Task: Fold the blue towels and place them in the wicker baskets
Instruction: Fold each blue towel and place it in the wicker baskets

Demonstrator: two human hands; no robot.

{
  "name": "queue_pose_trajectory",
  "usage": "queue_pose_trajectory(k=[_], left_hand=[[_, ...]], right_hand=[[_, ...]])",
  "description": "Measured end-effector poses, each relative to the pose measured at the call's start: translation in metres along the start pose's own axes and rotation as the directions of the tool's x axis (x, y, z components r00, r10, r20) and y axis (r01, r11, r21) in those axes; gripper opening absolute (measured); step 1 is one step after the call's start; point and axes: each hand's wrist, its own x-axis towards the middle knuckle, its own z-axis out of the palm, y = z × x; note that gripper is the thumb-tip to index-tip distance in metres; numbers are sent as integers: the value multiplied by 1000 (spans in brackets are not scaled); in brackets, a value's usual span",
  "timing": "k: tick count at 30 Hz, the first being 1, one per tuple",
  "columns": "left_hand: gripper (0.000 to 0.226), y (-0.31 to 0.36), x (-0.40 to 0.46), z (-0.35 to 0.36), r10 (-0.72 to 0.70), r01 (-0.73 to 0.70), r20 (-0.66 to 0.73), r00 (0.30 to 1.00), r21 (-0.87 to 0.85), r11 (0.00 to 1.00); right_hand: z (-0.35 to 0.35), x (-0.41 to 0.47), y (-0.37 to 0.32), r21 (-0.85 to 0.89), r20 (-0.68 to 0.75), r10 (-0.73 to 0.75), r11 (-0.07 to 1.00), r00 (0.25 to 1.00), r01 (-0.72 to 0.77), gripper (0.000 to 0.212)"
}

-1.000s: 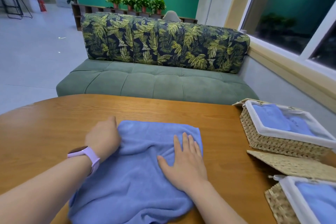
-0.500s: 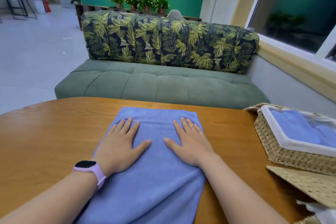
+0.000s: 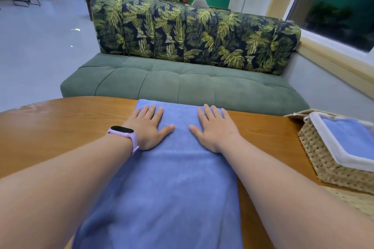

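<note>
A long blue towel point(image 3: 174, 184) lies flat on the wooden table point(image 3: 60, 127), running from the far edge toward me. My left hand point(image 3: 148, 127) presses flat on its far left part, fingers straight and spread. My right hand point(image 3: 214, 127) presses flat on its far right part the same way. A wicker basket point(image 3: 315, 151) with a white liner stands at the right, and a folded blue towel point(image 3: 352, 137) lies inside it.
A woven lid point(image 3: 354, 202) lies flat in front of the basket at the right edge. Beyond the table stands a green sofa point(image 3: 182, 85) with a leaf-print back. A window wall runs along the right.
Both hands have slid forward along the towel to its far end, smoothing it flat. My view has tilted forward, and the nearer second basket has left the frame.
</note>
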Motion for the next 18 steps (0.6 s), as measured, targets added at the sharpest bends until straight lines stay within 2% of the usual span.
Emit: queue_pose_trajectory(k=[2,4,6,9,15,17,18], left_hand=[[91,3,-14,-14,43,-41,-62,997,32,999],[73,5,-38,-30,40,-40,-107,993,2,999],[67,10,-69,-46,85,-80,-100,991,52,995],[65,10,-116,-67,184,-170,-66,981,171,970],[63,-2,-196,-104,103,-98,-65,993,79,992],[53,-2,-226,-104,44,-42,-32,999,68,997],[46,-1,-242,-102,7,-7,-5,1000,85,996]], right_hand=[[-11,-19,-10,30,-62,-22,999,998,24,74],[-23,-47,-23,110,-137,-44,992,990,59,69],[-30,-79,-31,130,-225,-45,989,973,76,63],[-36,-126,-38,95,-275,-18,994,961,46,51],[-48,-204,-45,193,-228,165,974,960,-122,45],[-52,-228,-49,202,-207,218,964,954,-176,45],[-52,-240,-50,144,-211,221,971,952,-193,47]])
